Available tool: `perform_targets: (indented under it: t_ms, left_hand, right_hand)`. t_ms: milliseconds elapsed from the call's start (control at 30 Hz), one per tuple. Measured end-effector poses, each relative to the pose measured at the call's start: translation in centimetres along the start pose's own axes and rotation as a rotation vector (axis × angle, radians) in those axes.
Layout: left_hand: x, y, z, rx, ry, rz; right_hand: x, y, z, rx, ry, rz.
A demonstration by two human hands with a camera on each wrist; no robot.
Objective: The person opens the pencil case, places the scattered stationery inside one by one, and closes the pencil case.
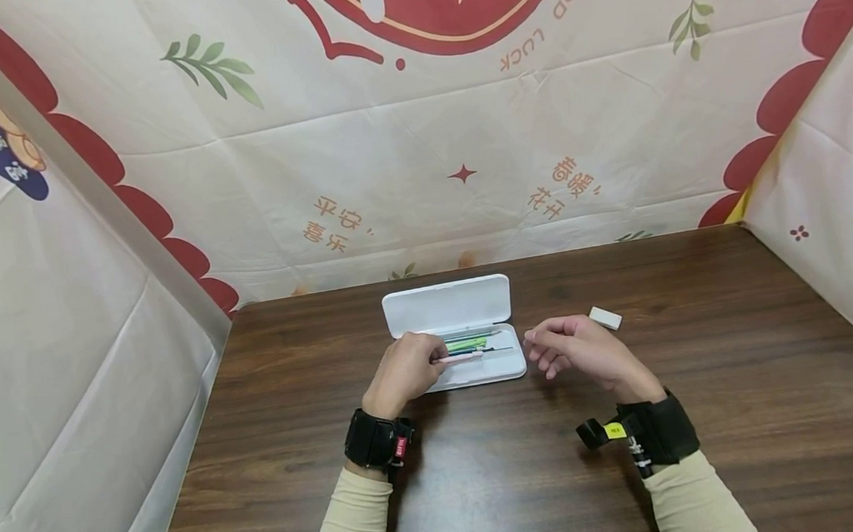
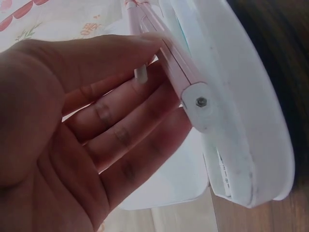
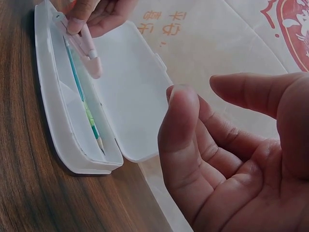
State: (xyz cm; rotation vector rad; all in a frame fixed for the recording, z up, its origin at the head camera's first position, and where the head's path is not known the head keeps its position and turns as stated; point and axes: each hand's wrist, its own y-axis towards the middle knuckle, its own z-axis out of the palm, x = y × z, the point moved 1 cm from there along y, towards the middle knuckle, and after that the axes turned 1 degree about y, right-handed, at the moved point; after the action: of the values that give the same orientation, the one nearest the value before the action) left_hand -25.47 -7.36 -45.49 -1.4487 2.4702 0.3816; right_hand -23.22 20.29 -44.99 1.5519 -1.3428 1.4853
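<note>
Dark wood table (image 1: 709,411), printed cloth walls around. The open white case (image 1: 452,331) lies mid-table; my left hand (image 1: 405,372) pinches a pink compass (image 1: 462,357) over its tray. My right hand (image 1: 579,350) hovers just right of the case, fingers loose, empty. An eraser (image 1: 605,318) lies beyond it.

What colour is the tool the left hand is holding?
Pale pink tool, clearest in the right wrist view.

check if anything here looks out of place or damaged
Only the eraser sits loose on the table, apart from the open pencil case. The left hand holds a pink tool over the case; the right hand is empty. Nothing looks damaged.
</note>
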Motion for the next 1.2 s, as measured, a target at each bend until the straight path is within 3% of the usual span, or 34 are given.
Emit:
perform_targets:
  t_ms: [833,1200]
  left_hand:
    - [0.29,0.02,0.55,0.060,-0.021,-0.021]
    - [0.51,0.25,1.02,0.081,0.015,-0.018]
  right_hand:
    - [0.23,-0.20,-0.10,0.005,0.001,-0.014]
    - [0.31,-0.21,-0.09,0.006,0.003,-0.009]
